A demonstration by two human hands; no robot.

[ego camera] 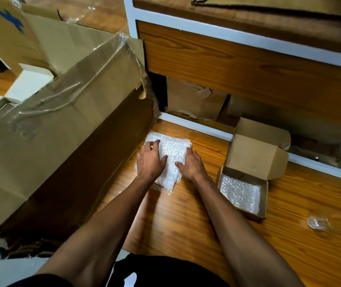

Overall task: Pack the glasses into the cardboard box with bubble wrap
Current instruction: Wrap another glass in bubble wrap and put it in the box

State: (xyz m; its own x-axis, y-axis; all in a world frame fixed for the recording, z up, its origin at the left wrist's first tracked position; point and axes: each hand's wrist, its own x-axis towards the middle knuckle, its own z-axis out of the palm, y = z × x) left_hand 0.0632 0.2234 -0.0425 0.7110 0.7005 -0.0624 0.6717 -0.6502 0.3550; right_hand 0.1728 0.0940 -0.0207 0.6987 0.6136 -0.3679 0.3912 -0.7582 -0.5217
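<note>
Both hands lie on a bubble wrap sheet [170,154] on the wooden tabletop [186,220]. The left hand [150,160] and right hand [191,164] press it flat, fingers straight and slightly spread. Just right, the open box [263,195] holds more wrap. Whether glasses lie under the sheet cannot be told.

Wooden floor [186,220]. On it: bubble wrap sheet [170,151]; open small cardboard box [248,175], lined with bubble wrap; large taped carton [62,129]; crumpled clear plastic scrap [317,223].

Head camera, looking steeply down, close over wooden floor [186,224].
</note>
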